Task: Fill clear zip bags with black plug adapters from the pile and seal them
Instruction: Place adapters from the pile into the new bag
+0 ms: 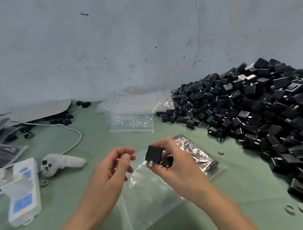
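My right hand [175, 164] pinches a black plug adapter [153, 155] above the table, its metal prongs pointing down; another dark piece sits lower in the same hand. My left hand [113, 168] hovers just left of it with fingers curled, and it is unclear whether it holds anything. A clear zip bag [147, 198] lies flat on the green table under both hands. Behind my right hand lies a clear bag filled with adapters [199, 152]. A big pile of black adapters [254, 110] fills the right side against the wall.
A stack of unused clear bags [131, 112] lies at the back centre. A white controller [62, 164] with a cable and a white-blue device [22, 191] sit at the left. Grey sheets [41, 109] and stray adapters lie far left. Small round discs [297, 209] rest near the right edge.
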Demonstrator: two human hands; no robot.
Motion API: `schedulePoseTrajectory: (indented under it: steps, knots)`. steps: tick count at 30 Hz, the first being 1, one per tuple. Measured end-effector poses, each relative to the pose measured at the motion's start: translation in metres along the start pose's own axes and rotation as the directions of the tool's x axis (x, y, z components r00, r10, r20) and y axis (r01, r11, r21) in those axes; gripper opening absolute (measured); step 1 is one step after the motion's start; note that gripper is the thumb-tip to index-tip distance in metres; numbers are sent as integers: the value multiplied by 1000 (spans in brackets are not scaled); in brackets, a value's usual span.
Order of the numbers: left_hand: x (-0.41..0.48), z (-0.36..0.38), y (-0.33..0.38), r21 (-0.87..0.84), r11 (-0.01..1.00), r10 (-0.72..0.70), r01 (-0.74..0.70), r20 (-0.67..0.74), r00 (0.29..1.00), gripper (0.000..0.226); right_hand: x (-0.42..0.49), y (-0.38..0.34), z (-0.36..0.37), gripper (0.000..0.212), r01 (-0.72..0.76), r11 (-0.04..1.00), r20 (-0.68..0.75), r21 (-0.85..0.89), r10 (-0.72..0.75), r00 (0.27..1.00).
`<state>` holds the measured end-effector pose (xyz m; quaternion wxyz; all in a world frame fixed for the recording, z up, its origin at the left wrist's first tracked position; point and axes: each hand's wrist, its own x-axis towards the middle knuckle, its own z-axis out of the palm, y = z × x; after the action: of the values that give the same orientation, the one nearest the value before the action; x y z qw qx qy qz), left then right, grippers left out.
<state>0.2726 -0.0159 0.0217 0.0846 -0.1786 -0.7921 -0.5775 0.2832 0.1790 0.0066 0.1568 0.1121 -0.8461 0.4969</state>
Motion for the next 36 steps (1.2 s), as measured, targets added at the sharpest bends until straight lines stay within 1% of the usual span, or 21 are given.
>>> schedulePoseTrajectory:
  steps: [4, 7, 8, 10, 11, 12, 13, 14, 16, 17, 18, 19, 20, 21, 24, 26, 28, 30, 32, 34, 36]
  knots:
    - [-5, 6, -3, -54, 999, 2, 7, 148, 989, 23, -4, -8, 17, 42, 171, 982, 116, -84, -161, 980]
    - [-5, -5, -6, -12, 999, -31, 33, 144, 989, 26, -5, -8, 22, 43, 218, 959, 159, -182, -190, 969]
    - [-3, -12, -9, 18, 999, -50, 48, 98, 994, 20, -5, -6, 21, 44, 178, 976, 145, -125, -159, 977]
    - [-1, -31, -18, 84, 991, -107, 108, -11, 994, 16, -1, -5, 12, 38, -22, 984, 45, 178, 15, 999]
    - [-2, -43, -24, 118, 981, -149, 153, -41, 988, 20, 2, -7, 6, 29, -138, 923, -18, 360, 155, 988]
    - [-4, -53, -31, 152, 969, -190, 196, -52, 980, 22, 7, -8, -2, 18, -240, 808, -54, 538, 317, 947]
    - [-8, -62, -39, 185, 955, -226, 232, -51, 973, 23, 11, -8, -10, 9, -303, 641, -44, 705, 467, 883]
    - [-14, -69, -45, 203, 943, -261, 264, -42, 965, 23, 13, -7, -16, 11, -322, 458, 0, 829, 575, 818]
    - [-25, -74, -56, 187, 935, -309, 303, 4, 951, 24, 15, -4, -26, 27, -287, 131, 124, 949, 681, 722]
    - [-30, -73, -58, 177, 940, -303, 292, 38, 952, 26, 14, -1, -29, 31, -264, 23, 175, 964, 696, 697]
    - [-34, -69, -59, 169, 950, -277, 263, 66, 959, 27, 13, 1, -29, 32, -253, -39, 208, 967, 695, 688]
    - [-36, -64, -58, 162, 962, -235, 219, 84, 968, 29, 13, 2, -27, 32, -260, -52, 223, 964, 688, 690]
    - [-38, -58, -58, 165, 973, -179, 163, 89, 980, 31, 13, 4, -25, 31, -285, -12, 216, 958, 682, 698]
    - [-39, -53, -57, 194, 976, -113, 95, 84, 990, 33, 14, 4, -22, 30, -327, 84, 187, 941, 679, 710]
    - [-41, -42, -57, 298, 954, 14, -36, 77, 997, 43, 15, 0, -12, 28, -450, 553, 31, 701, 607, 794]
    - [-41, -40, -58, 323, 945, 43, -60, 59, 997, 50, 12, -4, -5, 27, -399, 801, -35, 446, 461, 887]
    - [-41, -37, -59, 342, 931, 106, -128, 82, 991, 44, 6, -6, 3, 23, -286, 941, -47, 183, 299, 953]
    - [-40, -34, -59, 358, 903, 191, -236, 156, 969, 35, 2, -5, 12, 27, -169, 984, -21, -60, 169, 985]
    - [-39, -33, -60, 393, 861, 242, -322, 240, 940, 25, -2, -8, 22, 35, -85, 959, 36, -269, 98, 995]
    - [-38, -36, -64, 451, 807, 278, -381, 279, 919, 24, -6, -11, 31, 43, -12, 923, 115, -385, 61, 991]
    - [-36, -37, -66, 501, 791, 248, -352, 264, 932, 39, -9, -13, 37, 50, 26, 904, 177, -427, 55, 983]
